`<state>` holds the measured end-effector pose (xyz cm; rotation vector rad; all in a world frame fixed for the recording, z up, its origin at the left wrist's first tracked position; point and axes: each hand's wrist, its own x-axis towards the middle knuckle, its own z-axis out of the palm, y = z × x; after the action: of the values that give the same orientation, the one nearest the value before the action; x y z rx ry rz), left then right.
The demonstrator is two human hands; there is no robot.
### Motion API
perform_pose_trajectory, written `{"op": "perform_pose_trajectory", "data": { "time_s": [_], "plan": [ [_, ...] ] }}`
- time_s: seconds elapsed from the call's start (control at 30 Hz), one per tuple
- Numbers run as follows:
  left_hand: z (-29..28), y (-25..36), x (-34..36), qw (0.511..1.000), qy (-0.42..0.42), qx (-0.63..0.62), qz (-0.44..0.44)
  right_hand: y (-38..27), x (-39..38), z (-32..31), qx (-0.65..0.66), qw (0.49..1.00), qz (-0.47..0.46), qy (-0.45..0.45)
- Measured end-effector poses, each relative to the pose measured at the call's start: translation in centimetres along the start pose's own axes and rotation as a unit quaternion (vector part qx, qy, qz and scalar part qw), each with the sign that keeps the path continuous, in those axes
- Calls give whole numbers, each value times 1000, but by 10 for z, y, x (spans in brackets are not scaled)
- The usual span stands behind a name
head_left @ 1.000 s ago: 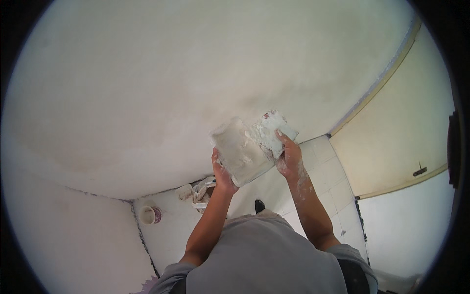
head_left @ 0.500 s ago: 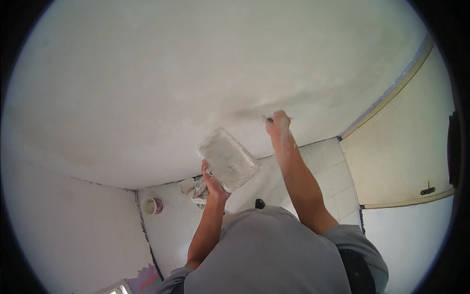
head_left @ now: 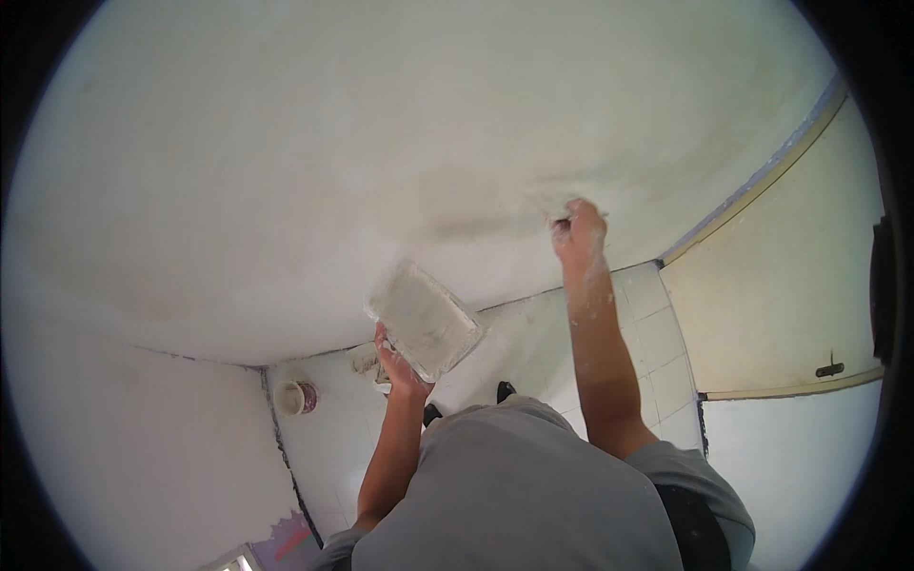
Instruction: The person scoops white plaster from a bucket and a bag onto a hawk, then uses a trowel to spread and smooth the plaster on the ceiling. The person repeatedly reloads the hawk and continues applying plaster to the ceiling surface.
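Observation:
My left hand (head_left: pixel 406 371) holds a shallow rectangular tray (head_left: pixel 455 297) from below, thumb along its near left side. Pale plaster coats the tray's rim and face, and it tilts in front of the wall (head_left: pixel 314 171). Out to the right, my right hand (head_left: pixel 585 233) is closed round the dark handle of a trowel (head_left: pixel 562 226) held up to the wall. The blade is pale and smeared by motion, hard to make out against the wall. White plaster specks my right hand and forearm. Darker, damp-looking streaks or shadows lie on the wall beside the trowel.
A bucket (head_left: pixel 295 398) stands on the tiled floor (head_left: pixel 328 447) near the left corner. A plaster-smeared object (head_left: pixel 364 360) lies behind my left hand, partly hidden. My dark shoes (head_left: pixel 506 390) show below. At the right is a cream door (head_left: pixel 771 285) with a dark handle.
My right hand and the trowel have moved right and slightly up along the wall. My left hand has drawn the tray a little left and down, toward me.

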<state>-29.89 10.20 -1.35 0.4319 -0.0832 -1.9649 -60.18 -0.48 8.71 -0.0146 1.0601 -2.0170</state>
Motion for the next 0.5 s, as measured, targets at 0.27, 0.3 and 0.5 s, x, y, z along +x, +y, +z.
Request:
{"op": "perform_pose_trajectory", "data": {
  "time_s": [0.27, 0.3, 0.5],
  "plan": [
    [24, 0, -2, 1000, 2, 26, -6, -2, 76, 27, -3, 995, 16, 98],
    [24, 0, -4, 999, -1, 32, 0, -13, 65, 38, 1, 996, 7, 89],
    [14, 3, -5, 999, -22, 18, -19, -25, -38, -4, 69, 987, -101, -105]
  ]
}}
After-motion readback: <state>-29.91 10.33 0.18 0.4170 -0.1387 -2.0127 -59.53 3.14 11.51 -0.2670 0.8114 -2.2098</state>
